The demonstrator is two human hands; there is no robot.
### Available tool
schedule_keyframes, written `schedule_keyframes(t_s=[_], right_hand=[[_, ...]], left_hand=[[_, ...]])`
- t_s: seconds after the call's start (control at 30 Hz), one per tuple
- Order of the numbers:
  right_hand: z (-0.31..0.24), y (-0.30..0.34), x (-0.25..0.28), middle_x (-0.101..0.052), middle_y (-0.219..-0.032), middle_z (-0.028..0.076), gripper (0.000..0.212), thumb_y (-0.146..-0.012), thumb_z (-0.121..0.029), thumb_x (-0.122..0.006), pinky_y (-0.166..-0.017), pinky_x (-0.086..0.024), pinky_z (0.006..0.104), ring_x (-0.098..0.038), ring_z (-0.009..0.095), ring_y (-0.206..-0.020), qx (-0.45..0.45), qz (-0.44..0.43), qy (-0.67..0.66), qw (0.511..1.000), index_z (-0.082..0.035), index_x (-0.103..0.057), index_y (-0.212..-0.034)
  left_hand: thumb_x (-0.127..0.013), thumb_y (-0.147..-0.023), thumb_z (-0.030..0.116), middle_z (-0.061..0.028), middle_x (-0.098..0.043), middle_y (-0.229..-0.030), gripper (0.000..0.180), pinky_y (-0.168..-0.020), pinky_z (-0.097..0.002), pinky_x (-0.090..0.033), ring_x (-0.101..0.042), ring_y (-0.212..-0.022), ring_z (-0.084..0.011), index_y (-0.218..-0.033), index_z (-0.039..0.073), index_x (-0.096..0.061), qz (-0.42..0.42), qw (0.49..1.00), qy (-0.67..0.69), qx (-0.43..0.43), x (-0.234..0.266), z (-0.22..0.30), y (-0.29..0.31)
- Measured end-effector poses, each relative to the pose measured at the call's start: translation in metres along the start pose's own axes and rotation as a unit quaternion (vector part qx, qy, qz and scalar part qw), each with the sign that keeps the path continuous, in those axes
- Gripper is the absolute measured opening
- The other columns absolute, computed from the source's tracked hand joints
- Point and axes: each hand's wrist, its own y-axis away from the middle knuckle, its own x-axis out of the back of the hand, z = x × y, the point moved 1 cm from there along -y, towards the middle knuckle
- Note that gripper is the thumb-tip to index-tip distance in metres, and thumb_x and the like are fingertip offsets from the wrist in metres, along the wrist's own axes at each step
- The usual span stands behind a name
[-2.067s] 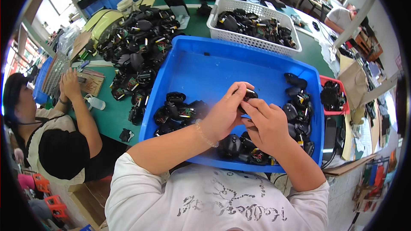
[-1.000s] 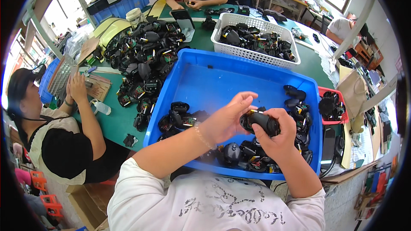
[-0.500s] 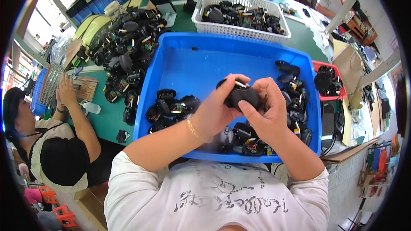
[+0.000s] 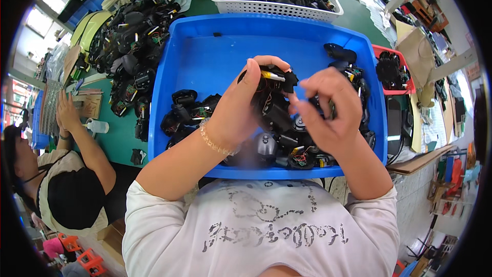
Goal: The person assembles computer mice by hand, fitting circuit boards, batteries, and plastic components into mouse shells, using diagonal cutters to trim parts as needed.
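Observation:
My left hand (image 4: 233,105) is wrapped round an opened black electronic unit (image 4: 279,83), rounded like a computer mouse, above the front half of a blue tray (image 4: 230,59). A white-and-yellow cylindrical battery (image 4: 272,76) and thin red wires show on the unit's exposed side. Close to its right edge is my right hand (image 4: 333,110), fingers curled and thumb a little apart. Motion smears those fingertips, so whether they touch the unit or pinch something is unclear. Beneath both hands lie several similar black units (image 4: 302,156) and a silver-grey rounded shell (image 4: 266,144).
Left of the tray, a large heap of black units (image 4: 128,46) covers the green table (image 4: 115,141). A white perforated basket (image 4: 277,9) of such parts stands behind, a red bin (image 4: 410,86) at right. A co-worker (image 4: 77,179) sits at left, hands together.
The unit has turned to expose its battery and wires. My right hand, which was gripping it with the left, has moved off to the right. The view has shifted, so the tray sits higher.

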Motion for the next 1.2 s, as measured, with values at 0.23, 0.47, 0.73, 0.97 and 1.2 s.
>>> schedule_keyframes(t_s=[0.23, 0.47, 0.73, 0.97, 1.2], right_hand=[[0.004, -0.001, -0.004, -0.055, -0.072, 0.006, 0.026, -0.064, -0.005, -0.072, -0.047, -0.039, 0.0283, -0.052, 0.02, -0.055, -0.007, -0.006, 0.061, 0.998, -0.007, -0.061, -0.088], [0.009, 0.004, -0.007, -0.056, -0.073, 0.003, 0.027, -0.061, -0.004, -0.071, -0.045, -0.033, 0.0278, -0.048, 0.018, -0.049, 0.054, 0.003, 0.113, 0.992, -0.008, -0.055, -0.082], [0.008, 0.002, -0.003, -0.06, -0.075, 0.003, 0.024, -0.061, -0.005, -0.068, -0.045, -0.033, 0.0277, -0.051, 0.018, -0.05, 0.007, -0.003, 0.114, 0.993, -0.009, -0.053, -0.08], [0.002, -0.002, 0.005, -0.059, -0.079, 0.006, 0.023, -0.065, -0.006, -0.071, -0.051, -0.041, 0.0289, -0.057, 0.021, -0.059, -0.012, -0.057, 0.068, 0.996, -0.007, -0.055, -0.082], [0.006, -0.003, 0.01, -0.058, -0.079, 0.011, 0.016, -0.074, -0.003, -0.069, -0.056, -0.046, 0.0297, -0.059, 0.024, -0.066, -0.05, -0.068, -0.052, 0.995, 0.0, -0.059, -0.086]], left_hand=[[-0.032, -0.092, 0.058, -0.0102, -0.051, -0.111, 0.059, -0.085, -0.0329, -0.05, -0.056, -0.099, -0.0184, -0.12, 0.007, -0.042, -0.039, 0.993, -0.106, -0.015, -0.012, -0.01, 0.007], [-0.038, -0.097, 0.045, -0.0062, -0.05, -0.108, 0.045, -0.087, -0.0296, -0.043, -0.05, -0.098, -0.0144, -0.116, 0.006, -0.046, -0.02, 0.999, -0.049, -0.007, -0.017, -0.011, 0.009], [-0.057, -0.092, 0.024, -0.0008, -0.054, -0.088, 0.021, -0.069, -0.0224, -0.045, -0.053, -0.078, -0.0075, -0.105, 0.009, -0.052, 0.04, 0.988, -0.15, -0.014, -0.011, -0.004, 0.008], [-0.06, -0.09, 0.016, 0.0015, -0.054, -0.086, 0.017, -0.066, -0.0191, -0.043, -0.05, -0.075, -0.0048, -0.102, 0.006, -0.053, 0.04, 0.978, -0.204, -0.009, -0.015, -0.005, 0.008], [-0.053, -0.092, 0.026, -0.0076, -0.057, -0.092, 0.028, -0.061, -0.0243, -0.045, -0.055, -0.071, -0.012, -0.109, 0.004, -0.05, 0.019, 0.992, -0.118, 0.034, -0.012, -0.004, 0.008]])
